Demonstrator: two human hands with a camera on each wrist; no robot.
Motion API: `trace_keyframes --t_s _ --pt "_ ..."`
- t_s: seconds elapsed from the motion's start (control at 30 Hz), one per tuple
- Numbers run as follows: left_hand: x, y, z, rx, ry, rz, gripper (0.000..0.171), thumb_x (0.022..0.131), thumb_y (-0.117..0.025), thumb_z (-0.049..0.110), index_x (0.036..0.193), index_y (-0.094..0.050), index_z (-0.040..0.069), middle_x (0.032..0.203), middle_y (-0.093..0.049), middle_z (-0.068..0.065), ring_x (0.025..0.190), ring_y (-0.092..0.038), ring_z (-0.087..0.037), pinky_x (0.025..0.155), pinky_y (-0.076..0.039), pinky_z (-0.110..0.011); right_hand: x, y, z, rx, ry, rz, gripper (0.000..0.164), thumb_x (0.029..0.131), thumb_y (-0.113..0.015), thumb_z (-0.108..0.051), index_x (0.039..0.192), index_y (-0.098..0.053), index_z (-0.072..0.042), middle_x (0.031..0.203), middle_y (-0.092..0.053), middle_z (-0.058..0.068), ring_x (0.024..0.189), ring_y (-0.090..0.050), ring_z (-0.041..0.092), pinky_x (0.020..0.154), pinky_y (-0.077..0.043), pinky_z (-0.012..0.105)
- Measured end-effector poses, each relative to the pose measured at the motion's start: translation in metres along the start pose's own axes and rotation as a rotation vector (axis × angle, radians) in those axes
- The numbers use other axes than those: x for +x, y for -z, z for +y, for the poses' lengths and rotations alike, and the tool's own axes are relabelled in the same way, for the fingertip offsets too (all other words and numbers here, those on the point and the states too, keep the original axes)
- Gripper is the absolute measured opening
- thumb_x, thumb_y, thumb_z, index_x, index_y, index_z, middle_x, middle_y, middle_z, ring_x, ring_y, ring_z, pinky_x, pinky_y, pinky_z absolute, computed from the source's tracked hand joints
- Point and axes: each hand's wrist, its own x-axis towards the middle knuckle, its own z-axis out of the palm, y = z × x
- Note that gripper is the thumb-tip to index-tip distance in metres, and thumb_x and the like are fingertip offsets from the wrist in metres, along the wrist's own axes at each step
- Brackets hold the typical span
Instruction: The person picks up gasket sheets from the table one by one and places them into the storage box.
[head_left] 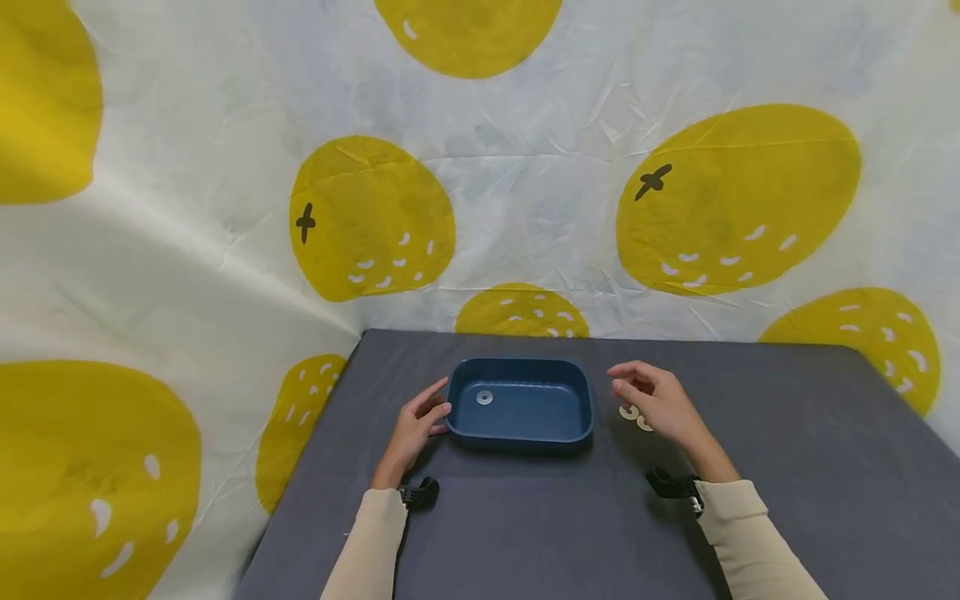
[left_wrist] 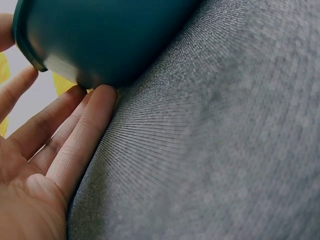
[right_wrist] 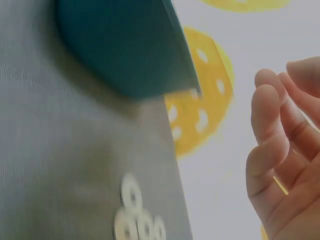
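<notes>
A dark blue rectangular tray (head_left: 521, 438) with rounded corners stands on the table. One pale metal washer (head_left: 484, 398) lies inside it, towards the left. My left hand (head_left: 412, 430) is at the tray's left end, its mostly straight fingers touching the outer wall, as the left wrist view shows close up. To the right of the tray, my right hand (head_left: 663, 407) hovers over the table with loosely bent fingers and nothing visible between them. Several more washers (right_wrist: 132, 194) lie together on the cloth below that hand, partly hidden by it in the head view.
Dark grey cloth covers the table (head_left: 510, 525). Behind it and along the left hangs a white curtain (head_left: 525, 217) printed with large yellow fruit. Both wrists carry black straps (head_left: 672, 486).
</notes>
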Motion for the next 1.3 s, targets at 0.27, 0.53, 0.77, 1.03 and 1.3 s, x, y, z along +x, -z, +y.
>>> trace_keyframes --t_s 0.27,0.53,0.77,1.03,1.3 --pt "-0.002 0.000 -0.001 0.018 0.008 0.021 0.049 0.099 -0.069 0.026 0.147 -0.057 0.030 0.147 -0.058 -0.017 0.129 -0.059 -0.035 0.088 -0.062 -0.041 -0.014 0.040 0.028 -0.101 -0.092 0.094 0.031 0.106 -0.057 -0.025 0.127 -0.065 -0.003 0.092 -0.072 -0.002 0.075 -0.066 0.011 0.063 -0.056 0.031" --pt "0.000 -0.001 -0.001 0.005 0.008 0.017 0.050 0.099 -0.070 0.026 0.147 -0.057 0.028 0.142 -0.061 -0.018 0.125 -0.062 -0.035 0.087 -0.063 -0.039 -0.021 0.059 0.058 -0.211 -0.193 0.113 0.034 0.105 -0.059 -0.025 0.128 -0.064 0.000 0.096 -0.072 0.019 0.074 -0.066 0.015 0.062 -0.051 0.025" --pt "0.000 -0.001 0.001 0.005 0.003 0.020 0.050 0.099 -0.069 0.026 0.147 -0.057 0.028 0.145 -0.059 -0.016 0.127 -0.061 -0.034 0.088 -0.062 -0.040 -0.026 0.066 0.077 -0.206 -0.254 0.048 0.038 0.104 -0.060 -0.024 0.131 -0.062 0.003 0.103 -0.072 0.023 0.078 -0.068 0.017 0.065 -0.053 0.026" --pt "0.000 -0.001 0.000 0.018 -0.003 0.022 0.049 0.099 -0.069 0.028 0.147 -0.057 0.028 0.147 -0.058 -0.014 0.130 -0.059 -0.033 0.090 -0.062 -0.041 -0.032 0.073 0.093 -0.243 -0.241 -0.060 0.036 0.101 -0.066 -0.023 0.125 -0.066 0.003 0.090 -0.072 0.012 0.072 -0.062 0.013 0.063 -0.050 0.025" --pt "0.003 0.000 -0.002 0.000 -0.008 0.013 0.051 0.098 -0.070 0.028 0.147 -0.057 0.028 0.146 -0.058 -0.015 0.129 -0.059 -0.033 0.088 -0.062 -0.039 -0.038 0.076 0.103 -0.277 -0.180 -0.074 0.029 0.097 -0.071 -0.018 0.117 -0.071 0.002 0.084 -0.069 0.004 0.068 -0.053 0.003 0.062 -0.045 0.022"
